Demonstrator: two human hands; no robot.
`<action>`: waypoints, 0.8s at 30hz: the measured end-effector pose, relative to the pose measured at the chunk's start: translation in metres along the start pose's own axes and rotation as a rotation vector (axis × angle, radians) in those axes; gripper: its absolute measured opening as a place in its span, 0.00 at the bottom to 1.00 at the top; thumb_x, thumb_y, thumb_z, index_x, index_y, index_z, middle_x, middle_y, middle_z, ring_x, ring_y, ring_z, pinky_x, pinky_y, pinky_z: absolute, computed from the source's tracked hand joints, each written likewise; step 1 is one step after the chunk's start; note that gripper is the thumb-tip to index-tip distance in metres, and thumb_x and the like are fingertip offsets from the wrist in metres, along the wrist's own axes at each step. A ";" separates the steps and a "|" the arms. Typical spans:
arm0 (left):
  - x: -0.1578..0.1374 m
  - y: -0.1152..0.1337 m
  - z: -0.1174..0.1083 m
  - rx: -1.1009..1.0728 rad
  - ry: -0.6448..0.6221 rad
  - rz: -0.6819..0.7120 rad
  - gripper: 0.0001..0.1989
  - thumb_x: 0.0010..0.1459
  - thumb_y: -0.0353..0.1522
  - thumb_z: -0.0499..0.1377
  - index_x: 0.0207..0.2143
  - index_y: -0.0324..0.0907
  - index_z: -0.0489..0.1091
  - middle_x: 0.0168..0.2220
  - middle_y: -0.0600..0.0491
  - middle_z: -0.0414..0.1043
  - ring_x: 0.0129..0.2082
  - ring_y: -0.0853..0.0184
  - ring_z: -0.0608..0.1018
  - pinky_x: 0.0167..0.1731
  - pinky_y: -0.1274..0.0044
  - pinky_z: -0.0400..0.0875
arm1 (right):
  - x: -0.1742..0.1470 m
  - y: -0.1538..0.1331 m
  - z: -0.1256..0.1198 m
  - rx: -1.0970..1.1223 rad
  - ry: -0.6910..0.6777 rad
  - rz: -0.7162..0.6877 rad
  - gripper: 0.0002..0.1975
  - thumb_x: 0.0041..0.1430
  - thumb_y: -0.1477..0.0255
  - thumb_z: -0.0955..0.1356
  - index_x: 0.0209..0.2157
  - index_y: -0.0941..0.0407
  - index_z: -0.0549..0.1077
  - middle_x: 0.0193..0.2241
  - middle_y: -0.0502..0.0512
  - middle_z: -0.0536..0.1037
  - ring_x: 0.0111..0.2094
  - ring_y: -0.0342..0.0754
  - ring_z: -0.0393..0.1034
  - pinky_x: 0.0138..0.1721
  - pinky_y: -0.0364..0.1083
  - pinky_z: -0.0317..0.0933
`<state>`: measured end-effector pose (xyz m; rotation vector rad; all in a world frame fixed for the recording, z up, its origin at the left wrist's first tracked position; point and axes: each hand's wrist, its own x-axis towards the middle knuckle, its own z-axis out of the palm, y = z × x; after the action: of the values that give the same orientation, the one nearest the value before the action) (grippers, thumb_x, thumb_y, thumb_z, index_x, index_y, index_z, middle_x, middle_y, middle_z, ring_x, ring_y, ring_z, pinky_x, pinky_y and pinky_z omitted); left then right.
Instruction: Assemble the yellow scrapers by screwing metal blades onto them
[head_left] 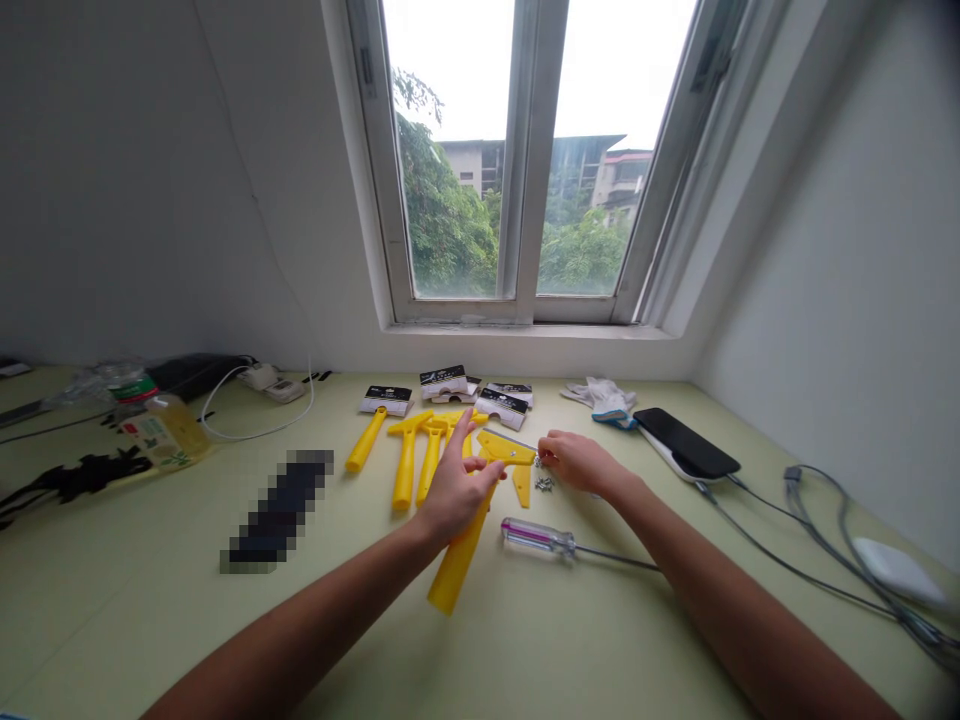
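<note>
Yellow scraper (455,568) tilted over the desk (600,630)
The left hand (459,492) grips its handle, apparently steadying it; the right hand's (583,462) fingers bunch beside its head, any hold unclear. Loose screws (544,484) lie nearby, presumably for easy reach.

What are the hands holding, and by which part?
The left hand holds a yellow scraper by its handle's upper end, near the head. Whether the right hand holds anything can't be told.
</note>
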<state>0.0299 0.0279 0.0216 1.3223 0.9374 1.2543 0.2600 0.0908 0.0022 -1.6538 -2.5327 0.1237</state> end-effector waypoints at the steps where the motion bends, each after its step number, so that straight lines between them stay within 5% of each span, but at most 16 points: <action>1: -0.001 0.000 0.000 -0.018 0.000 -0.004 0.37 0.49 0.33 0.65 0.60 0.52 0.54 0.62 0.39 0.52 0.33 0.66 0.79 0.20 0.82 0.71 | 0.000 0.000 0.001 0.009 0.003 0.001 0.09 0.58 0.72 0.61 0.33 0.57 0.73 0.36 0.58 0.75 0.34 0.48 0.68 0.31 0.43 0.54; 6: 0.000 0.004 0.001 -0.071 -0.043 -0.088 0.44 0.47 0.34 0.66 0.63 0.51 0.48 0.63 0.36 0.48 0.35 0.60 0.79 0.19 0.80 0.71 | -0.002 0.001 -0.009 0.102 -0.002 0.002 0.07 0.55 0.73 0.63 0.27 0.59 0.71 0.28 0.57 0.74 0.29 0.47 0.66 0.29 0.43 0.55; 10: 0.000 0.002 0.000 -0.053 -0.150 -0.158 0.46 0.46 0.34 0.67 0.64 0.50 0.47 0.63 0.36 0.49 0.35 0.62 0.79 0.23 0.78 0.73 | -0.011 -0.008 -0.042 0.246 0.005 -0.049 0.12 0.60 0.66 0.60 0.33 0.58 0.71 0.29 0.53 0.74 0.28 0.44 0.66 0.28 0.41 0.58; 15: -0.009 0.001 0.002 0.182 -0.235 0.031 0.44 0.47 0.31 0.66 0.63 0.53 0.49 0.61 0.43 0.53 0.34 0.70 0.74 0.30 0.77 0.73 | -0.026 -0.041 -0.074 0.526 0.042 -0.239 0.10 0.59 0.65 0.63 0.32 0.57 0.70 0.27 0.51 0.72 0.27 0.42 0.64 0.28 0.41 0.58; 24: -0.024 0.001 0.010 0.489 -0.277 0.216 0.43 0.51 0.30 0.62 0.64 0.53 0.44 0.59 0.46 0.57 0.35 0.69 0.71 0.37 0.72 0.72 | -0.033 -0.069 -0.070 0.242 0.140 -0.324 0.06 0.55 0.74 0.64 0.26 0.56 0.71 0.25 0.51 0.73 0.27 0.42 0.64 0.30 0.41 0.55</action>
<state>0.0365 0.0027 0.0198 1.9696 0.9530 0.9934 0.2204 0.0332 0.0787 -1.1120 -2.5210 0.2627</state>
